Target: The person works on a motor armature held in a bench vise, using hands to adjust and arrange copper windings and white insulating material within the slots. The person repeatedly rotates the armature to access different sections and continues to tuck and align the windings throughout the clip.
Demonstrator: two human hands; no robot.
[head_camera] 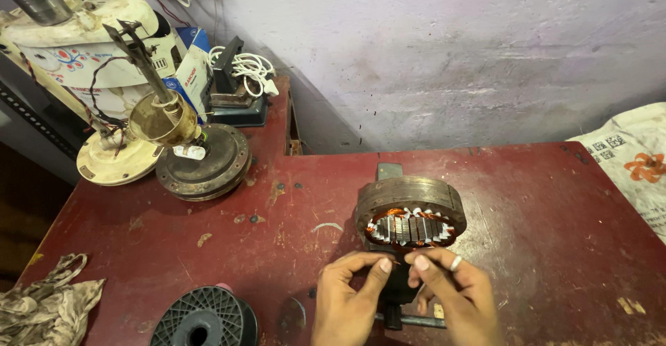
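Two hands met just near of the motor stator (409, 214), which stood on edge mid-worktop (541, 207). The left hand (350, 297) and right hand (454, 294) pinched fingers together on thin copper wire (397, 263), barely visible. A black spool (201, 318) lay near left.

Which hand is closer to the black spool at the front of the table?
Left. The left hand sits just right of the black spool, with bare table between them. The right hand is farther right, beyond the left hand.
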